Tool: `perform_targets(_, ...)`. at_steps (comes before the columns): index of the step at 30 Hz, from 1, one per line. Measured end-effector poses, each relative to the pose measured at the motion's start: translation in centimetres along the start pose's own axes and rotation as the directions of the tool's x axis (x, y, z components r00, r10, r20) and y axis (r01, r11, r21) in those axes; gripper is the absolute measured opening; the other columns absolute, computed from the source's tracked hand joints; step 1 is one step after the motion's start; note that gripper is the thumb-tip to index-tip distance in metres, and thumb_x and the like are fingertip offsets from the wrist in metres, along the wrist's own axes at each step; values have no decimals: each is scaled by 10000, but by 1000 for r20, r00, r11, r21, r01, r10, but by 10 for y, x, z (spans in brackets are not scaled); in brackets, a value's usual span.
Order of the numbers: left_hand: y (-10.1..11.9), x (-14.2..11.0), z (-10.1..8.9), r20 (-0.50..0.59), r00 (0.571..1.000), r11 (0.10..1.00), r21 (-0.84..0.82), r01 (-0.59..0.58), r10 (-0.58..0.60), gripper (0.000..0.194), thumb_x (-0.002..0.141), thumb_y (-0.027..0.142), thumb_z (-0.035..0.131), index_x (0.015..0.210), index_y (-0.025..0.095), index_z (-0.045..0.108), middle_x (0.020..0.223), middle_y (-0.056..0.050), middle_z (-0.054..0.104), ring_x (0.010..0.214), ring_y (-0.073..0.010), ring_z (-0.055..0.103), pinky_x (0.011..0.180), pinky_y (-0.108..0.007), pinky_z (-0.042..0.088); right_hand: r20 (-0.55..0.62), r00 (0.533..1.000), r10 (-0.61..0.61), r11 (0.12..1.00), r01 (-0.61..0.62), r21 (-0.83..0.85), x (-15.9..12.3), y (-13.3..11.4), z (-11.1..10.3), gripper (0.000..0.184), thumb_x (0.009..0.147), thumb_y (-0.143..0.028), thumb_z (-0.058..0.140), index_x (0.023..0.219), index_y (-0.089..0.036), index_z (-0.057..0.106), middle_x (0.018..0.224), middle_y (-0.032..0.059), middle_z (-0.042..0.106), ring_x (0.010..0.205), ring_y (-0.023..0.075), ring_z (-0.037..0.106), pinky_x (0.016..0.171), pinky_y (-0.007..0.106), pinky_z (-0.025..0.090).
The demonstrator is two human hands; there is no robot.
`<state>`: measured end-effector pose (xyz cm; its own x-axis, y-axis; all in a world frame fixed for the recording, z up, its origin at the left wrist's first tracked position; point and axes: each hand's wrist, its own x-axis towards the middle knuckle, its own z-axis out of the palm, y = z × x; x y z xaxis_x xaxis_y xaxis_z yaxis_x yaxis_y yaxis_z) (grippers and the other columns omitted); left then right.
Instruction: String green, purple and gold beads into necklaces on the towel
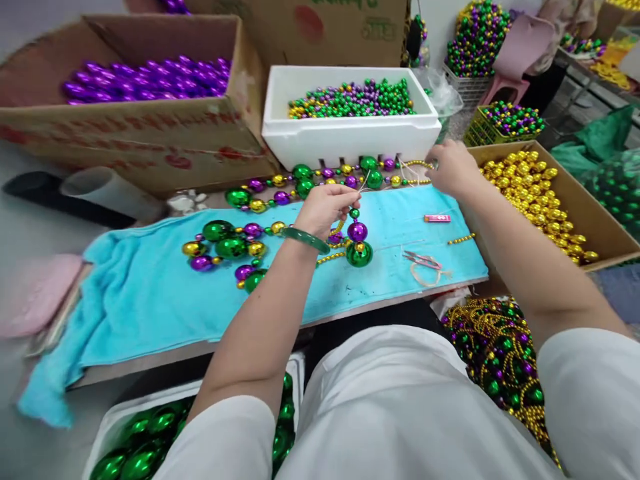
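Note:
My left hand (327, 208), a green bangle at its wrist, pinches a bead strand by its thin pale string. From its fingertips hang a purple ball (357, 232) and a green ball (359, 254); the rest of this bead strand (231, 247) lies looped on the blue towel (155, 300). My right hand (453, 170) is closed at the far right, at the gold-beaded end of a second bead strand (303, 171) lying along the towel's back edge. What its fingers hold is partly hidden. Small thread snips (423, 259) lie on the towel's right half.
A white foam box (350, 130) of small mixed beads and a cardboard box (135, 140) of purple beads stand behind the towel. Gold beads fill a carton (600, 200) at right. A pink lighter (437, 219) lies on the towel. Green balls (150, 433) sit in a box below.

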<state>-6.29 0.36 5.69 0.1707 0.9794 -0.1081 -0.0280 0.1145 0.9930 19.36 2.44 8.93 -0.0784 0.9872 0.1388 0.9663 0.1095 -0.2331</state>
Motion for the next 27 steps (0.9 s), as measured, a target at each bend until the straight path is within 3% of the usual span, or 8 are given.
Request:
perform_targets(2,-2,0,4,18,1000,1000,-13,-21,22,68,667,182,710,655,132,664,603,-33,621,513,-82,484,487,-222,337,154,984,92,994,-82,-69,-38,11,19,250,832,-277,548,982,-129,683,939,140,661,885,237,589,756,353,429)
perform_targets(4,-4,0,8,46,998,998,-50,-40,42,60,676,184,701,668,136,666,614,-29,627,562,-87,529,537,-220,383,403,906,131,990,-97,-105,-77,15,43,286,822,-357,579,1007,-157,664,999,137,664,911,257,599,729,341,430)
perform_targets(6,-6,0,10,93,995,995,-97,-25,34,79,680,206,707,686,142,660,620,-26,634,606,-99,574,576,-219,417,487,859,155,987,-110,-121,-110,15,69,345,836,-412,565,1049,-150,637,1069,163,646,960,283,593,714,338,428)
perform_targets(11,-4,-2,11,152,988,985,-168,46,-20,164,664,249,746,729,148,634,602,5,610,614,-122,621,583,-232,457,401,909,113,994,-103,-46,-147,20,100,291,917,-380,452,1024,-154,600,1057,153,620,1025,261,562,759,314,412)
perform_targets(15,0,-5,10,98,994,986,-158,59,-44,179,669,245,744,745,148,614,604,22,592,586,-114,615,596,-248,488,391,918,58,996,-78,36,-153,30,103,183,883,-322,492,943,-178,588,1054,134,606,998,254,559,732,305,405)
perform_targets(20,2,-8,9,1,1000,994,-106,29,-29,215,675,274,739,765,164,578,667,15,622,618,-110,622,518,-203,453,198,976,91,961,-139,239,-160,40,96,159,878,-246,405,970,-199,526,928,115,628,867,253,598,680,320,395)
perform_targets(24,3,-8,7,1,997,993,-87,73,-74,295,676,335,740,806,185,522,922,-44,695,733,-142,669,505,-189,435,116,979,166,756,-202,623,-158,34,86,302,862,-280,431,1156,-211,443,811,49,640,714,224,616,638,316,413)
perform_targets(27,2,-9,7,9,997,993,-88,79,-79,329,679,364,743,827,191,506,1013,-62,694,783,-153,680,513,-187,436,198,970,144,364,-238,900,-152,19,83,261,811,-274,478,1064,-232,430,829,13,644,660,174,614,579,281,430)
